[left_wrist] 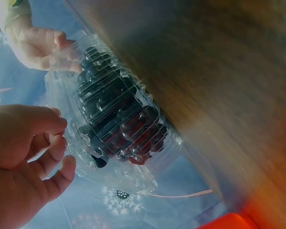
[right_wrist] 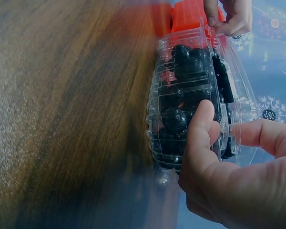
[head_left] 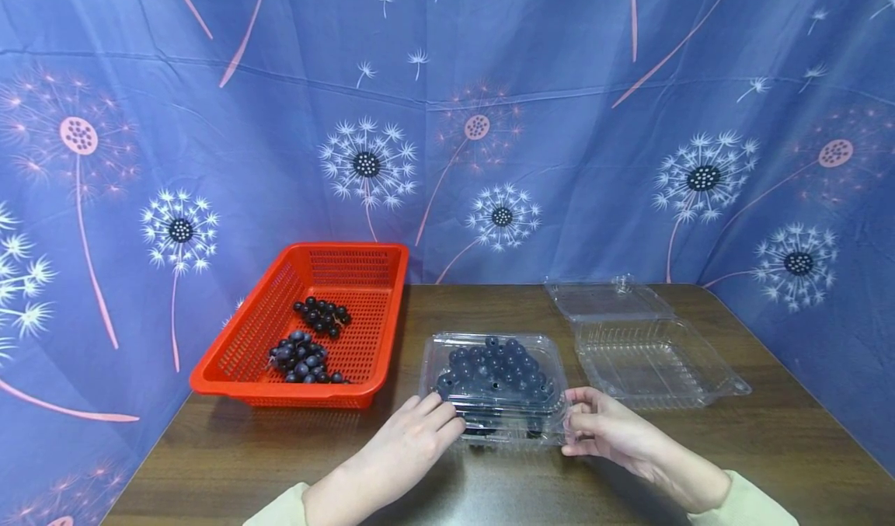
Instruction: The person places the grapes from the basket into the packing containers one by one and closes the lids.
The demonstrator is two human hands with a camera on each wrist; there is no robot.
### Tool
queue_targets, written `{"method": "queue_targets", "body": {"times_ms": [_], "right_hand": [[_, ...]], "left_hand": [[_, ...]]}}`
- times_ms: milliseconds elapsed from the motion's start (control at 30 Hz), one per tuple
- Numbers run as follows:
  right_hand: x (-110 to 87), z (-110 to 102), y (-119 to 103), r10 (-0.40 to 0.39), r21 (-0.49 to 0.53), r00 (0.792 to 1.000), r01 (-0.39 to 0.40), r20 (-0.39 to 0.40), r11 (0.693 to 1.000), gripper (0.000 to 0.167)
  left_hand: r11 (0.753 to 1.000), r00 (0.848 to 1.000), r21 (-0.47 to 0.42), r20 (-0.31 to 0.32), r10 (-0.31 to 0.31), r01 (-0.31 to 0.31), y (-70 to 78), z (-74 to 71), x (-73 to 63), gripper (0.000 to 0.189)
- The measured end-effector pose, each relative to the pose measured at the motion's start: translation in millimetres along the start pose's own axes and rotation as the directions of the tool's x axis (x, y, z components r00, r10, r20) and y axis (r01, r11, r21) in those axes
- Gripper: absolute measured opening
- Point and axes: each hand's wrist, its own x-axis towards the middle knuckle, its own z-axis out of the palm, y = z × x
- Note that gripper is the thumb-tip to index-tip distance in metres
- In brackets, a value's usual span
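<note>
A clear plastic clamshell box (head_left: 499,421) full of dark grapes (head_left: 492,367) sits at the middle front of the table, its lid lying over the fruit. My right hand (head_left: 615,437) pinches the front right corner of its rim; in the right wrist view the thumb and fingers (right_wrist: 204,119) lie on either side of the lid edge. At the front left corner, my left hand (head_left: 412,440) holds the rim with bent fingers. The left wrist view shows grapes (left_wrist: 109,95) through the ribbed wall, with the left fingers (left_wrist: 55,160) close beside the lid.
A red perforated basket (head_left: 388,339) stands at the left with two dark grape bunches (head_left: 301,357) inside. Behind on the right, a second clear clamshell box (head_left: 657,367) lies with its lid (head_left: 604,301) folded back. A blue dandelion-print cloth (head_left: 559,161) hangs behind the wooden table (head_left: 461,308).
</note>
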Motion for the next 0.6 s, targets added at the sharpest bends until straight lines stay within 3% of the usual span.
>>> {"method": "queue_targets", "body": {"times_ms": [400, 600], "right_hand": [[-0.5, 3.1, -1.4, 0.014, -0.022, 0.999, -0.015, -0.041, 1.000, 0.072], [-0.9, 2.2, -1.3, 0.026, -0.019, 0.999, -0.027, -0.043, 0.999, 0.072]], "left_hand": [[1.000, 1.000, -0.019, 0.012, -0.001, 0.002, 3.2, -1.5, -1.3, 0.012], [0.998, 1.000, -0.058, 0.005, -0.010, 0.011, 3.7, -1.6, -0.8, 0.024]]}}
